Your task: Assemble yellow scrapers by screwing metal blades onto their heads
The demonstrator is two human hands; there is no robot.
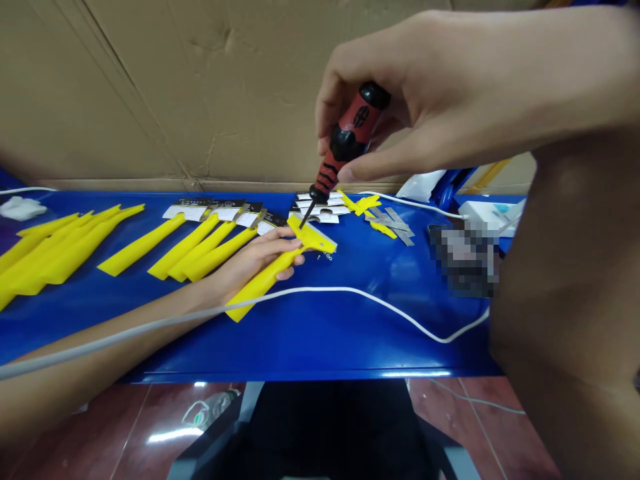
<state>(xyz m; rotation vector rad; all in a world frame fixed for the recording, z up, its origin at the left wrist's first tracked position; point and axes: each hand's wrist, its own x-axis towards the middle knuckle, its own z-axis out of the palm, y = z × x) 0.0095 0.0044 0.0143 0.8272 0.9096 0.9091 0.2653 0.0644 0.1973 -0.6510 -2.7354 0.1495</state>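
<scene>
A yellow scraper [267, 275] with a wide head lies tilted in my left hand [263, 252], whose fingers are closed around its neck. A screw shows in the right part of its head. From above, my right hand [395, 100] grips a red and black screwdriver [345, 140]. The screwdriver's tip meets the left part of the scraper head. A few small screws [327, 256] lie on the table just right of the head. Left of my left hand, several yellow scrapers [143, 245] with black and white cards at their heads lie in a row.
More yellow scraper handles [75, 247] are piled at the left of the blue table [350, 340]. Metal blades [393, 223] and small yellow pieces [367, 204] lie behind. A white cable [345, 289] crosses in front. A pixelated dark object [465, 260] is at right.
</scene>
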